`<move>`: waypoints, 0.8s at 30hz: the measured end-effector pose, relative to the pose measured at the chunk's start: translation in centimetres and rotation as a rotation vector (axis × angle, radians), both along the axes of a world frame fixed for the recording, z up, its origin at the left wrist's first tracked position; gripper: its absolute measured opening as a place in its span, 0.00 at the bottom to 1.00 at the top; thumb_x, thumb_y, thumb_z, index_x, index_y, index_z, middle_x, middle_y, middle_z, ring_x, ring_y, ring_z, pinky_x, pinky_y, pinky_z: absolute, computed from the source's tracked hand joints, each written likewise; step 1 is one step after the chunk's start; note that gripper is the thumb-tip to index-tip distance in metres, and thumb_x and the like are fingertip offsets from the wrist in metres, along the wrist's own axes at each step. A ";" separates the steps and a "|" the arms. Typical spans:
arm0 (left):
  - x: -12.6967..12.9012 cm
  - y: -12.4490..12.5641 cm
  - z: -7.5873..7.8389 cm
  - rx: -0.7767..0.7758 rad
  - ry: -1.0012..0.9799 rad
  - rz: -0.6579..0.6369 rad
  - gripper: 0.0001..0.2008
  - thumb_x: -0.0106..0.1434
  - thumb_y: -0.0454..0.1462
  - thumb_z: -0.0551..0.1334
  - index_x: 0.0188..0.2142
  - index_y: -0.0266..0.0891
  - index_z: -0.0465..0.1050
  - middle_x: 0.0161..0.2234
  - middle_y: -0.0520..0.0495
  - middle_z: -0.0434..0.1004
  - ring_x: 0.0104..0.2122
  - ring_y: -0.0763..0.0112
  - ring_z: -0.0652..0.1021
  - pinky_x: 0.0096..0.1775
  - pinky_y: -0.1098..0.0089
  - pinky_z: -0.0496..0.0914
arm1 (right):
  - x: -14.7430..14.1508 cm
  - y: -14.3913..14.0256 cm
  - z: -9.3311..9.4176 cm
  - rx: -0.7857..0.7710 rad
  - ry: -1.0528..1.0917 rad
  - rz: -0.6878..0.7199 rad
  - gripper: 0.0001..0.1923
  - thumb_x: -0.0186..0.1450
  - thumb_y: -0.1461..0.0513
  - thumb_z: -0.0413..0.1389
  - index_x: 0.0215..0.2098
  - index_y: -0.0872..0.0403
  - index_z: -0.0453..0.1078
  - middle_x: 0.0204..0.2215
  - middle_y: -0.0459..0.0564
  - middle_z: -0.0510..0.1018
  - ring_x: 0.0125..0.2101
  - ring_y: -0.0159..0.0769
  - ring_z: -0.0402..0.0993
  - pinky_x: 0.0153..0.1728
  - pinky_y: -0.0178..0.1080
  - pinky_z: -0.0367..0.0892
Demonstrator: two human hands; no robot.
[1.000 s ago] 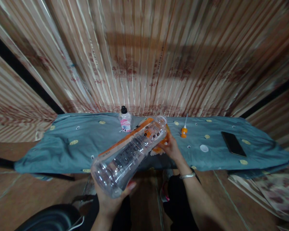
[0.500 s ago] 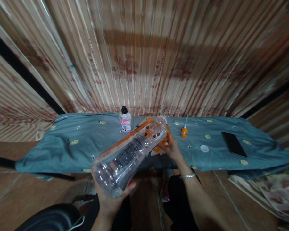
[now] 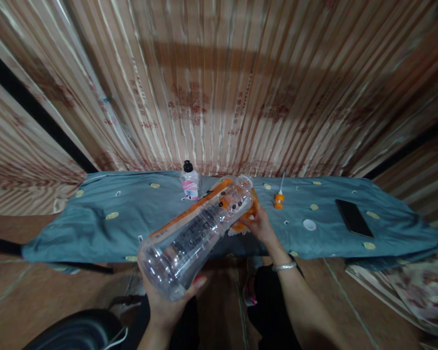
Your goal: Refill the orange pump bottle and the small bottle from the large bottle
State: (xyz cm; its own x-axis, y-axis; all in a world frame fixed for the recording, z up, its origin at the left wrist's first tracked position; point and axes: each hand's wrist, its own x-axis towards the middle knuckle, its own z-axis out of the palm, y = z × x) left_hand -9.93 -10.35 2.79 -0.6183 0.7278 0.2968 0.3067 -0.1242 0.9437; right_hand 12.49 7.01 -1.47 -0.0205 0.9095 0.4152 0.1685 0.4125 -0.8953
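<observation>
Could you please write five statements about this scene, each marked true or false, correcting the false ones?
1. The left hand holds the large clear bottle near its base. True.
2. The small black-topped bottle lies on its side. False: it stands upright.
3. In the picture, the orange pump is left of the phone. True.
4. The bracelet is on the left wrist. False: it is on the right wrist.
5. The white disc lies on top of the phone. False: it lies on the cloth, apart from the phone.
</observation>
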 end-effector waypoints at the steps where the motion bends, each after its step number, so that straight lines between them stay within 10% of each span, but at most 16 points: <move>1: 0.0 0.0 0.0 0.002 -0.006 0.003 0.52 0.42 0.64 0.74 0.60 0.43 0.63 0.45 0.44 0.76 0.45 0.52 0.82 0.51 0.53 0.78 | 0.0 0.0 0.0 -0.002 0.003 -0.002 0.34 0.54 0.49 0.72 0.57 0.47 0.72 0.50 0.52 0.82 0.51 0.50 0.78 0.56 0.55 0.74; 24: 0.5 0.3 0.4 0.021 -0.071 0.036 0.57 0.37 0.64 0.76 0.61 0.38 0.64 0.47 0.42 0.77 0.49 0.49 0.80 0.55 0.53 0.75 | 0.1 0.1 -0.2 -0.004 0.015 0.016 0.34 0.54 0.50 0.72 0.56 0.48 0.72 0.51 0.52 0.81 0.51 0.49 0.78 0.57 0.53 0.73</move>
